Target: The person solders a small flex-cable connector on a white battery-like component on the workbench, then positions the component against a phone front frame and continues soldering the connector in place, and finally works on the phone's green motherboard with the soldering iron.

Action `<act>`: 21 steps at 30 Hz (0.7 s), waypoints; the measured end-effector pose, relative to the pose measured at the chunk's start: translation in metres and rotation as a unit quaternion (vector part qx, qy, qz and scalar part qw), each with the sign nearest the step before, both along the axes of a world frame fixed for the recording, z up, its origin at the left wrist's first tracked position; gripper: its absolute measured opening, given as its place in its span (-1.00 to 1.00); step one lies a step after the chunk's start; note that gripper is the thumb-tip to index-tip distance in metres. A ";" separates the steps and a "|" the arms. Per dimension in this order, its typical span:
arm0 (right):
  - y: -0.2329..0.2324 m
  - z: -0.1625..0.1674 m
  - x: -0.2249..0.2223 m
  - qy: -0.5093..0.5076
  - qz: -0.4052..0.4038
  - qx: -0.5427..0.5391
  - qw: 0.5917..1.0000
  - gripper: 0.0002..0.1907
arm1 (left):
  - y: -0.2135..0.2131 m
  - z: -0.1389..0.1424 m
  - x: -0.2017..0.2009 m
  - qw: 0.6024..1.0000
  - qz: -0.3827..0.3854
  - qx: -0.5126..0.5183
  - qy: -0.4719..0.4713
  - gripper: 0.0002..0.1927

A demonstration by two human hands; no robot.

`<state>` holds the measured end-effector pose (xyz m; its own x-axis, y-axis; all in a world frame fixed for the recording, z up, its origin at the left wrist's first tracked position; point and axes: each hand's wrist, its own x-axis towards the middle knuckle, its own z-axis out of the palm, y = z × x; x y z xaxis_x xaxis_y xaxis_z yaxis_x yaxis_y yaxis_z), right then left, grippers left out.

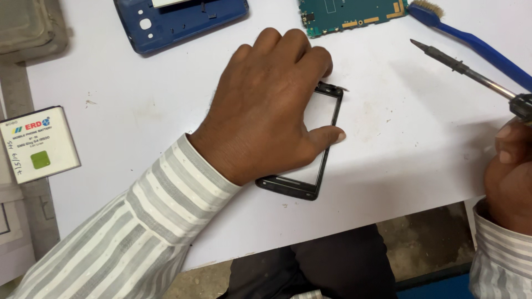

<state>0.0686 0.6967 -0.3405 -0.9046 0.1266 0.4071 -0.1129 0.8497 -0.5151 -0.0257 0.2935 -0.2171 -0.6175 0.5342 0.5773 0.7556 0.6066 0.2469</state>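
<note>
Left hand pressed on a black phone frame; right hand gripping a soldering iron.

The left hand (271, 105) lies palm down over the phone frame (310, 166), fingers curled at its far end and thumb resting on its right edge, pinning it to the white table (410, 149) rather than closing around it. The frame sits mid-table, long axis running near to far, leaning slightly right at the far end. The right hand (510, 177), at the right edge, is closed around the handle of the soldering iron (471, 72), whose tip points far-left, clear of the frame. Far left lies a blue phone shell (183, 25) with its hollow side up; far centre, a green circuit board (349, 14); far right, a blue brush (471, 41). On the left edge rests a white rectangular battery (39, 144) with a green square on its label.
</note>
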 end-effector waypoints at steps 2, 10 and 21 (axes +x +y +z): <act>-0.001 0.001 -0.001 -0.001 0.000 -0.001 1.000 -0.71 | -0.003 0.003 -0.002 1.000 0.006 -0.008 -0.023 -0.24; -0.008 0.008 -0.004 -0.003 -0.002 -0.001 1.000 -0.72 | -0.002 0.019 -0.004 0.953 0.168 -0.089 -0.235 -0.29; -0.013 0.013 -0.008 -0.004 -0.004 0.000 1.000 -0.74 | -0.022 0.027 -0.018 0.918 -0.021 0.057 -0.391 -0.73</act>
